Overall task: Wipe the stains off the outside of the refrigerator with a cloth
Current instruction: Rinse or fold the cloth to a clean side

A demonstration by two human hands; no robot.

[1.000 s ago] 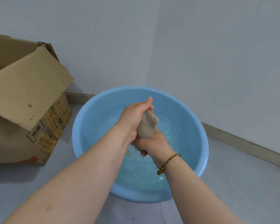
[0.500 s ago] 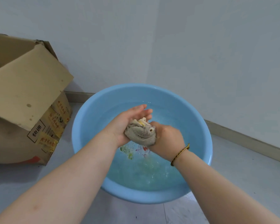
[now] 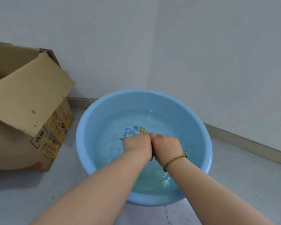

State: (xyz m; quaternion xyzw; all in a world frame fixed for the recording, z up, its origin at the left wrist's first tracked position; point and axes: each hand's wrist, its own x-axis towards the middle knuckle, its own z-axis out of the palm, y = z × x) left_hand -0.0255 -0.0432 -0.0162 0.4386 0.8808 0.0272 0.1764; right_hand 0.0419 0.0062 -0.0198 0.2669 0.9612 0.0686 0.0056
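A light blue basin [image 3: 104, 117] holding shallow water [image 3: 151, 182] stands on the floor in a room corner. My left hand [image 3: 136, 144] and my right hand [image 3: 166, 146] are side by side, knuckles touching, backs up, low over the water in the basin's middle. Their fingers curl downward around the grey cloth, which is hidden beneath them. A braided bracelet [image 3: 175, 159] circles my right wrist. A cartoon print [image 3: 130, 133] shows on the basin's bottom just beyond my left hand. No refrigerator is in view.
An open cardboard box [image 3: 28, 108] with yellow labels stands on the floor left of the basin, one flap folded outward. White walls meet in a corner behind the basin, with a baseboard [image 3: 250, 143] along the right wall. Grey floor lies around the basin.
The cloth was held up in view between both hands above the water. Now both hands have dropped to the water with the cloth hidden under them.
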